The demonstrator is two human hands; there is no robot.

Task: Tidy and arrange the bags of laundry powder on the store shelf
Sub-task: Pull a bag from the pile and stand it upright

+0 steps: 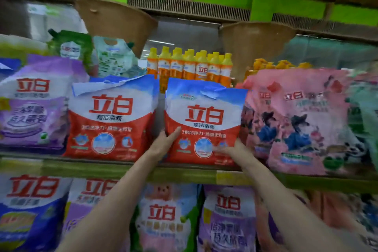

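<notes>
The shelf [131, 166] carried a row of upright bags: a purple bag [34, 104] at far left, a red bag [111, 120] next, the held bag [204, 122] just right of it with a narrow gap between, then pink bags [302, 120]. Yellow bottles [190, 67] stood behind. The left hand [163, 143] gripped the held bag's lower left edge, thumb across its front; the right hand [233, 148] clasped its lower right corner.
</notes>
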